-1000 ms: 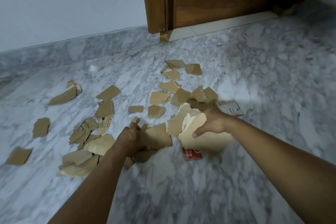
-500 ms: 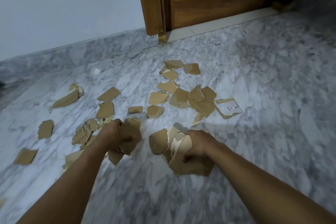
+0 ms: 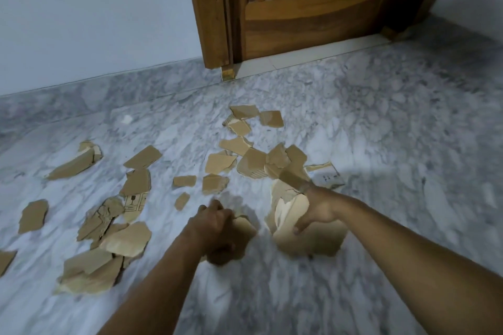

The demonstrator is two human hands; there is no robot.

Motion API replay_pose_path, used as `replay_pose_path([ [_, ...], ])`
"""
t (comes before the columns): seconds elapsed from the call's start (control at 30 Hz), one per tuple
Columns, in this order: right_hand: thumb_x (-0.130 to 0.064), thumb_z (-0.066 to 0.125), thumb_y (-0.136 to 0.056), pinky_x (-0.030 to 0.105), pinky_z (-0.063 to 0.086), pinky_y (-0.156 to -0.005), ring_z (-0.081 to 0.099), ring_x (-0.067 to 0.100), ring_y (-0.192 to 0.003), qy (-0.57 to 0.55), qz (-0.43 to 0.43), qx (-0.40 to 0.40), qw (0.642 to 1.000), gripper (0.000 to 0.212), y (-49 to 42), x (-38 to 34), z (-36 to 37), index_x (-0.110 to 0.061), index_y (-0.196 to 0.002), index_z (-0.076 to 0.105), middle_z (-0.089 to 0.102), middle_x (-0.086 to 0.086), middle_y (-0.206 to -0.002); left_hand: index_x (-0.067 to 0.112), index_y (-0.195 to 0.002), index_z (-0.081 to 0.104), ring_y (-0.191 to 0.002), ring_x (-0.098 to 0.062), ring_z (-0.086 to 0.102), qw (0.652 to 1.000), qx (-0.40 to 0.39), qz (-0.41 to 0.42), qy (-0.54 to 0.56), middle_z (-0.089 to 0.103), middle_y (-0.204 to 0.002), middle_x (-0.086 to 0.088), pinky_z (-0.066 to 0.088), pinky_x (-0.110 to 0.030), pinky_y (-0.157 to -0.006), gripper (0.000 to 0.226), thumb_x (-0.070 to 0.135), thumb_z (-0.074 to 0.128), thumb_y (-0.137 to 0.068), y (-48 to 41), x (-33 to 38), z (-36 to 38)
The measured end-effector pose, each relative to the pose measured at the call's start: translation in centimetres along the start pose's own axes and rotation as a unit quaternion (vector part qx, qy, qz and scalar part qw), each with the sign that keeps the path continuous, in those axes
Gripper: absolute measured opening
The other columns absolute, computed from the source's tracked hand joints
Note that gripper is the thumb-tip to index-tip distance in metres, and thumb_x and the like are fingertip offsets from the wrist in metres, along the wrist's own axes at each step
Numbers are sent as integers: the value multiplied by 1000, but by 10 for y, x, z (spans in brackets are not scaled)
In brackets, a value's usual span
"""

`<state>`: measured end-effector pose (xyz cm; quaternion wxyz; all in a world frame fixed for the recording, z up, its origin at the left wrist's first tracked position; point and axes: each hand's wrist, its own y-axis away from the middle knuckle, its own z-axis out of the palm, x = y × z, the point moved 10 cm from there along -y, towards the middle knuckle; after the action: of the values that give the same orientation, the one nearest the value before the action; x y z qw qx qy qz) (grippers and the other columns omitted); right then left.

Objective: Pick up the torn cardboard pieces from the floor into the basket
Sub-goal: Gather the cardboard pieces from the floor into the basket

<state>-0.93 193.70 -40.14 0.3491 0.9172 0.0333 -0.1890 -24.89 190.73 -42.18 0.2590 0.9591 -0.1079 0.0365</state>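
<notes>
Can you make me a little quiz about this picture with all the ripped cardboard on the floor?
1. True or false: a basket shows in this picture.
2. What does the right hand hold? A) a broom B) a bundle of cardboard pieces C) nothing
3. Fill the gap: behind the scattered pieces on the marble floor stands a wooden ____.
Key: 1 false; 2 B; 3 door.
</notes>
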Motion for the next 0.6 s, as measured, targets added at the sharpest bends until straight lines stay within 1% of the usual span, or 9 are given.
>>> replay_pose_path([
  [0.07,-62,90,-32,32,52,-81,62,23,-100,3,-2,22,1000,99,-7,-1,-26,-20,-117,61,66,-4,-109,32,-128,49,-115,-22,51,1000,4,-12,-9,51,-128,-1,48,-43,-99,60,54,71,-77,-3,-1,-1],
  [0.13,-49,95,-48,30,50,-84,61,22,-106,14,-23,39,999,88,-11,-16,-40,-19,-123,60,63,-7,-112,31,-126,49,-111,-19,57,1000,0,-10,10,58,-123,0,49,-37,-98,56,51,71,-79,-4,1,-1],
  [0.23,-38,92,-63,37,44,-103,48,27,-131,34,-43,47,997,99,-18,-36,-36,-21,-146,41,49,3,-146,30,-124,48,-106,-17,61,997,-15,-8,73,60,-121,1,50,-30,-94,52,48,71,-81,-2,5,2],
  [0.3,-35,92,-65,39,40,-109,41,30,-137,33,-57,57,996,104,-22,-42,-28,-25,-150,35,39,6,-154,29,-121,46,-107,-18,59,991,-15,-5,136,59,-124,-2,48,-33,-97,37,44,62,-90,-1,4,0],
  [0.37,-37,91,-65,42,40,-110,40,32,-137,52,-78,64,994,102,-24,-49,-23,-26,-149,35,39,7,-153,27,-120,41,-102,-17,57,979,-4,-16,202,55,-121,-3,48,-27,-90,41,41,65,-91,-4,-5,-7],
  [0.43,-43,87,-66,45,45,-105,48,32,-131,72,-85,39,993,95,-31,-48,-15,-23,-145,38,47,8,-148,25,-124,38,-92,-11,55,967,27,-19,252,52,-111,4,44,-17,-73,71,42,84,-72,-12,-15,-24],
  [0.47,-47,85,-66,44,48,-102,53,31,-126,63,-89,21,994,92,-33,-45,-15,-23,-143,42,52,7,-143,25,-124,39,-91,-11,54,962,32,-22,270,50,-109,6,42,-16,-70,80,41,89,-64,-16,-19,-33],
  [0.53,-50,82,-68,40,51,-94,60,28,-115,16,-85,2,996,79,-37,-33,-31,-23,-135,51,62,7,-129,30,-120,44,-94,-13,56,963,8,-45,267,54,-108,6,43,-21,-72,81,49,90,-56,-29,-26,-48],
  [0.6,-48,83,-70,40,52,-91,61,26,-110,-13,-72,5,997,68,-40,-10,-65,-24,-127,54,63,3,-120,28,-112,58,-93,-14,61,979,-32,-52,192,64,-105,5,45,-25,-75,70,62,81,-55,-48,-26,-63],
])
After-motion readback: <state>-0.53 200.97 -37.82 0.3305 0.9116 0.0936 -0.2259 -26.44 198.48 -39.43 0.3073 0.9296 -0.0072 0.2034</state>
